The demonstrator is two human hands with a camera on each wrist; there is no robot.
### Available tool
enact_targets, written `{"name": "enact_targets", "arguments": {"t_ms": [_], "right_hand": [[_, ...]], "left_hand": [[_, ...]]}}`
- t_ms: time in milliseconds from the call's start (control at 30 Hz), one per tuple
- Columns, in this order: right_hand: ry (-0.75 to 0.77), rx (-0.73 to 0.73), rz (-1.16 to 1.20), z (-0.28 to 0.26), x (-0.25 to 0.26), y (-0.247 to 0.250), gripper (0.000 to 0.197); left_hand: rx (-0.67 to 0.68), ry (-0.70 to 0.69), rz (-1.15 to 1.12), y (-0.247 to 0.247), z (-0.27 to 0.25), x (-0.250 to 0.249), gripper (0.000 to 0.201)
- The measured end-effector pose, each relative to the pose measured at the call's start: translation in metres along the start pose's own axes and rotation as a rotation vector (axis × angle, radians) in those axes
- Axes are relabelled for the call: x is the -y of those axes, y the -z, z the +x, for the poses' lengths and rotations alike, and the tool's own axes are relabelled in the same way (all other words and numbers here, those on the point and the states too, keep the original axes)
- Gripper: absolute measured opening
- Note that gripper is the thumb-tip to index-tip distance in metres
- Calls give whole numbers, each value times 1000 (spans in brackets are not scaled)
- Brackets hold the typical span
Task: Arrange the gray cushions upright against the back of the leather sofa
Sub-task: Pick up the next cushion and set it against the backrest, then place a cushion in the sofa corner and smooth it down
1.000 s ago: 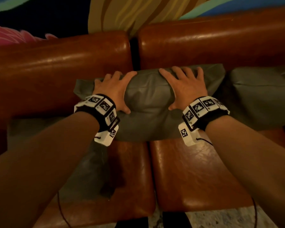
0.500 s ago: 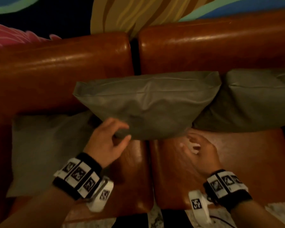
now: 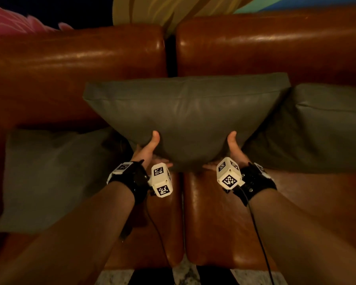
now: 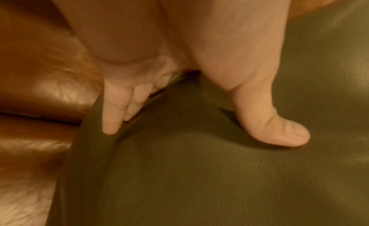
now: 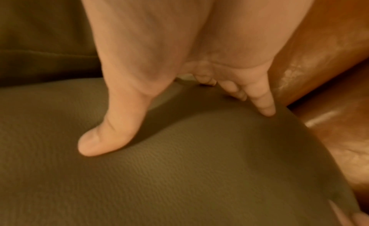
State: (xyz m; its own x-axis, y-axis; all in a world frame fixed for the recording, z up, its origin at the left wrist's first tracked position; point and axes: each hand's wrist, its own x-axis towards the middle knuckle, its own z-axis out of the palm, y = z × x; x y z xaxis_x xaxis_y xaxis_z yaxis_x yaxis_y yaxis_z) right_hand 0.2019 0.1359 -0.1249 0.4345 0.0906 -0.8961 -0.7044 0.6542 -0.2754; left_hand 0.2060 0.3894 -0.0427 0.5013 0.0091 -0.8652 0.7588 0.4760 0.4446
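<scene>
1. Right now the middle gray cushion (image 3: pixel 185 118) stands nearly upright on the leather sofa (image 3: pixel 245 212), its top edge against the backrest (image 3: pixel 265 48) where the two back sections meet, its bottom edge at the rear of the seat over the gap between the two seat sections.
2. Clamped on the cushion's lower left part is the left hand (image 3: pixel 147 150): the thumb lies flat on the front face and the fingers (image 4: pixel 113 109) tuck under the bottom edge, as the left wrist view shows.
3. Mirroring it, the right hand (image 3: pixel 234 150) grips the lower right part, thumb pressed into the front face and fingers (image 5: pixel 261 100) curled behind the edge.
4. A second gray cushion (image 3: pixel 321 128) leans against the backrest toward the sofa's right end, touching the middle cushion's right side; part of it sits behind that cushion's corner.
5. A third gray cushion (image 3: pixel 53 177) lies flat on the left seat section, near the sofa's left end, its inner edge just beside the left hand.
6. Both wrists carry black straps with white marker blocks (image 3: pixel 161 179); thin black cables trail down toward the front edge of the seat.
7. Behind the backrest a painted wall (image 3: pixel 152 9) shows pink, yellow and teal shapes.
</scene>
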Motion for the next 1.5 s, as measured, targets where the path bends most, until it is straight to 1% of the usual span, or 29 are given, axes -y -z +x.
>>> {"name": "enact_targets", "arguments": {"t_ms": [33,67,133,167,233,267,300,367,433,500,567,600,633,667,700,767,833,867,900,933,967,1033,1067,1100,1167,1200,1267,1400,1500], "right_hand": [[-18,6,8,-11,-4,-11,136],[-3,11,17,-26,-39,-50,138],[36,39,24,-40,-40,-46,143],[56,33,8,-47,-40,-43,145],[91,-18,2,-55,-40,-31,142],[109,-63,-7,-56,-40,-23,132],[122,-114,-16,-64,-40,-22,115],[165,-250,-54,-71,-38,-9,74],[200,-372,-143,-77,-52,-2,49],[175,-435,-239,-79,-108,-26,33],[113,-403,-310,-82,-166,-58,22],[93,-381,-333,-82,-192,-76,21],[91,-371,-371,-84,-214,-98,24],[96,-365,-435,-83,-231,-118,30],[104,-353,-513,-81,-243,-138,35],[158,-339,-771,-77,-257,-179,39],[244,-326,-1078,-80,-259,-219,45],[266,-324,-1213,-82,-259,-237,50],[256,-323,-1316,-83,-257,-253,55],[228,-320,-1353,-82,-256,-266,60],[190,-321,-1332,-82,-254,-278,66],[147,-341,-1274,-73,-253,-290,91],[131,-371,-1286,-67,-254,-293,105],[114,-408,-1329,-59,-256,-295,114],[86,-468,-1375,-46,-263,-294,122],[90,-469,-1345,-42,-266,-295,122],[140,-435,-1256,-41,-271,-296,117],[250,-346,-1127,-55,-280,-295,100],[407,-310,-1124,-79,-283,-293,86]], "left_hand": [[-16,-8,4,6,-2,-2,147],[5,-11,41,47,-15,-26,147],[3,-10,132,47,-17,-22,138],[-15,6,184,50,-15,-20,127],[-25,39,307,50,-22,-19,94],[-18,50,380,53,-24,-19,78],[-5,47,460,58,-27,-20,66],[1,16,588,66,-33,-23,51],[-21,-58,695,90,-42,-37,40],[-56,-125,765,151,-56,-68,27],[-110,-159,783,214,-66,-96,19],[-151,-182,784,242,-70,-111,15],[-190,-208,797,268,-73,-126,13],[-233,-235,807,293,-73,-141,15],[-276,-249,833,316,-73,-154,20],[-357,-243,896,353,-69,-174,40],[-394,-215,968,379,-63,-186,60],[-402,-194,996,385,-61,-190,69],[-406,-169,1010,391,-56,-191,76],[-399,-150,1003,396,-49,-190,83],[-376,-133,991,400,-41,-188,90],[-291,-124,949,407,-22,-184,112],[-270,-127,928,410,-14,-182,125],[-274,-131,915,416,-2,-178,136],[-284,-143,879,434,26,-170,148],[-274,-146,859,440,35,-167,149],[-251,-170,840,452,51,-161,144],[-169,-217,752,442,19,-161,133],[-104,-307,680,431,-20,-161,120]]}}
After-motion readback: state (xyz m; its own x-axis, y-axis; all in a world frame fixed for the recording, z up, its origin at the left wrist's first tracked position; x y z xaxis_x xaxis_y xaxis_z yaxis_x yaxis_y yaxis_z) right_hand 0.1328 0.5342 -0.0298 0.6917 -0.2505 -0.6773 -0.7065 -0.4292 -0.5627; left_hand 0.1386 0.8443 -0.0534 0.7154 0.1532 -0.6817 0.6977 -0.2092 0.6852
